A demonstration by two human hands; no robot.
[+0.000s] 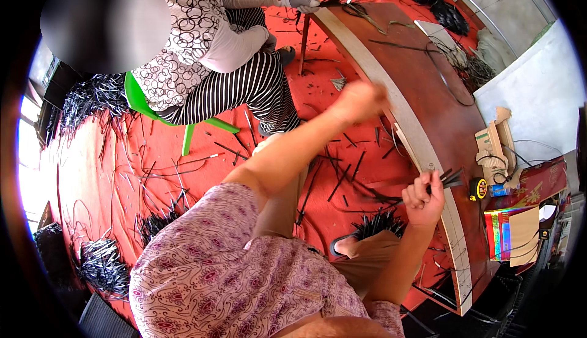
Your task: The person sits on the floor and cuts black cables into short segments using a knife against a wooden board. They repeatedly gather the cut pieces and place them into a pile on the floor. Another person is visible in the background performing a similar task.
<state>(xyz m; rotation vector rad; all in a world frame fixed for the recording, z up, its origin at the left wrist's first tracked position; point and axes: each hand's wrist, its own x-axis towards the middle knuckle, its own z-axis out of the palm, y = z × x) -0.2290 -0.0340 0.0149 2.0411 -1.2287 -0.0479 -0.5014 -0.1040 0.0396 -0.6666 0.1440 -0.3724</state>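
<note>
- Two hands are seen at the pale front edge of a reddish-brown worktop (428, 87), which serves as the landmark here.
- The left hand (361, 100) is closed into a fist right at that edge, further along it from the person; its grip is clenched, but what is inside it cannot be told, as the hand is blurred.
- The right hand (423, 196) is held against the same edge, nearer the person; its grip is closed on a small bundle of black strips (451, 178), whose ends stick out over the worktop edge.
- A yellow tape measure (478, 189) lies on the worktop just beyond the right hand.
- A pale wooden block-like piece (496, 145) rests on the worktop near the tape measure, and coloured paper packets (510, 231) lie at the near end.
- A thin black cord (449, 84) is looped across the middle of the worktop.
- Many short black offcuts (342, 182) are scattered on the red floor (92, 173) below the worktop edge.
- Another person in striped trousers is seated on a green chair (137, 96) well apart from the worktop edge, with a gloved hand (302, 0) touching its far corner.
</note>
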